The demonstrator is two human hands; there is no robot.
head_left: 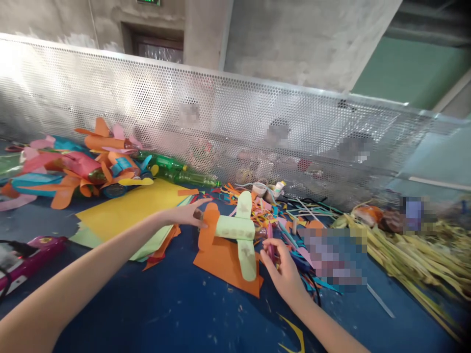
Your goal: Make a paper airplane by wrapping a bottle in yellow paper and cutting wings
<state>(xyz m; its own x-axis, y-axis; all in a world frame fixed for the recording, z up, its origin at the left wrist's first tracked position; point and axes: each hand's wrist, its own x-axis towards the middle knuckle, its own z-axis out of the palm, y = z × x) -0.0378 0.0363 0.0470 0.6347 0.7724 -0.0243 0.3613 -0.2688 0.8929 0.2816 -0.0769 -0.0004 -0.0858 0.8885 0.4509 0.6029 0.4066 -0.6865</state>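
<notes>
A toy plane [235, 228], a bottle wrapped in pale green paper with pale green wings, lies level above an orange paper sheet [228, 264]. Its orange paper tail [209, 230] is at the left end, where my left hand [187, 214] holds it, fingers closed round the bottle's end. At the other end, a pink strip like a propeller [271, 240] stands at the bottle's neck [260, 233]. My right hand [283, 267] is closed on this strip between thumb and fingers; the fingertips are partly hidden.
Several finished paper planes [84, 164] are heaped at the left, beside green bottles [191, 176]. Coloured sheets [121, 206] lie nearer me. Paper scraps [253, 206] and dry husks [405, 250] spread rightward. A magenta power strip [44, 250] sits left. A perforated metal screen [221, 117] stands behind.
</notes>
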